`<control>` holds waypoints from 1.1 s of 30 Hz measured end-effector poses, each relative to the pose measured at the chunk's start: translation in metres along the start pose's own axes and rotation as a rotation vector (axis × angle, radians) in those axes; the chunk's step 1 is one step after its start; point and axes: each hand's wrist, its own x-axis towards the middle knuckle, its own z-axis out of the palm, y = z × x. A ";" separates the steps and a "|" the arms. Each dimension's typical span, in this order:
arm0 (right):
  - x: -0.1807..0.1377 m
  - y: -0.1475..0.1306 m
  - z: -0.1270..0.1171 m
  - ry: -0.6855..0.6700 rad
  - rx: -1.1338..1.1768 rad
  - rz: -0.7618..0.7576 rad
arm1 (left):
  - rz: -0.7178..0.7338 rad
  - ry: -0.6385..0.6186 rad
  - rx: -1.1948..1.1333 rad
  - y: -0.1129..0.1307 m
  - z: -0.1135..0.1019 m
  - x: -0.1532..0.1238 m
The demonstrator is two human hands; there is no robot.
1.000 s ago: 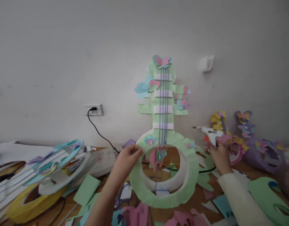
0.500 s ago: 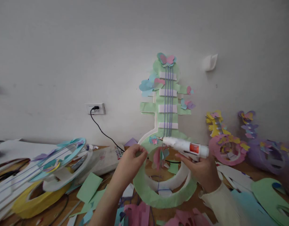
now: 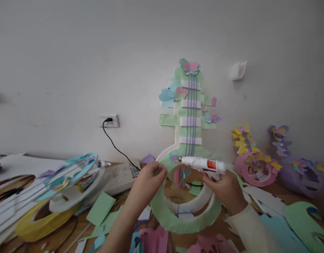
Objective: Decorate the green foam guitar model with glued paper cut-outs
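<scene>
A pale green paper guitar (image 3: 187, 225) stands against the wall, with purple strings, white frets and paper butterflies. My right hand (image 3: 226, 191) is wrapped round the handle of a white glue gun (image 3: 197, 162). Its nozzle points left, at a small blue and pink paper flower (image 3: 174, 156) on the upper left of the guitar's body. My left hand (image 3: 150, 179) is closed in a pinch at the body's left edge, seemingly gripping the rim; the fingertips are partly hidden. A pink and blue paper butterfly (image 3: 180, 175) sits below the nozzle.
Left on the wooden table lie a blue paper guitar (image 3: 84, 168), a yellow ring (image 3: 35, 228) and green paper (image 3: 101, 208). On the right are a pink and yellow guitar (image 3: 246, 175) and a purple one (image 3: 288, 172). A black cord (image 3: 116, 147) runs from the wall socket (image 3: 115, 121).
The glue gun has shifted slightly left and turned more level, its nozzle now over the flower's lower part. My left hand stays by the rim. The whole view has moved a little.
</scene>
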 end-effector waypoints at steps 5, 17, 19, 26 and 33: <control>0.001 0.001 0.001 0.000 -0.003 -0.013 | 0.007 -0.005 0.002 0.000 0.000 0.000; 0.001 0.002 -0.001 -0.016 -0.016 -0.052 | 0.018 -0.005 0.009 0.000 0.001 -0.001; 0.001 0.002 0.000 -0.014 -0.019 -0.056 | 0.019 -0.003 0.009 0.000 0.001 0.000; 0.001 0.003 -0.001 -0.024 -0.028 -0.079 | 0.013 0.000 0.014 0.001 0.001 -0.001; 0.001 0.005 -0.001 -0.036 -0.036 -0.098 | 0.011 0.011 0.022 0.001 0.001 0.000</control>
